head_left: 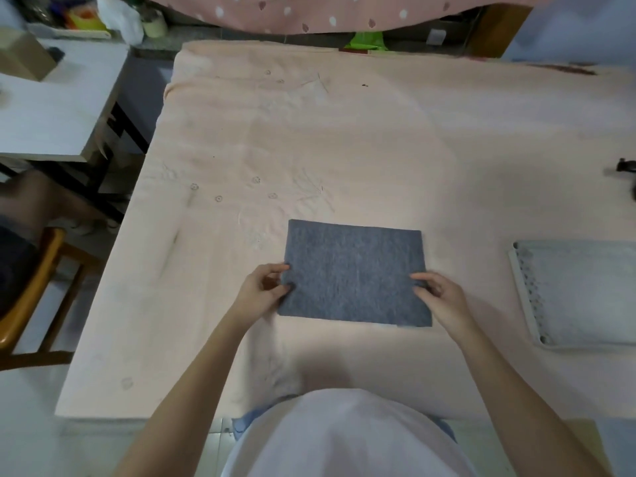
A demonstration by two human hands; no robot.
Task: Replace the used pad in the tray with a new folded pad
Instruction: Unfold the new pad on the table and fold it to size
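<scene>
A grey-blue felt pad (pixel 354 270) lies flat as a rectangle on the peach tablecloth (pixel 309 149), just in front of me. My left hand (pixel 265 290) pinches its left edge and my right hand (pixel 437 294) pinches its right edge, thumbs on top. At the right edge of the table sits a white tray (pixel 519 294) with a perforated rim, and a pale grey pad (pixel 585 290) lies inside it.
A small black object (pixel 624 166) sits at the table's far right. A white side table (pixel 51 108) with a cardboard box (pixel 24 56) stands to the left, above a wooden chair (pixel 31 294). Clutter and a pink dotted cloth (pixel 309 12) are beyond the far edge.
</scene>
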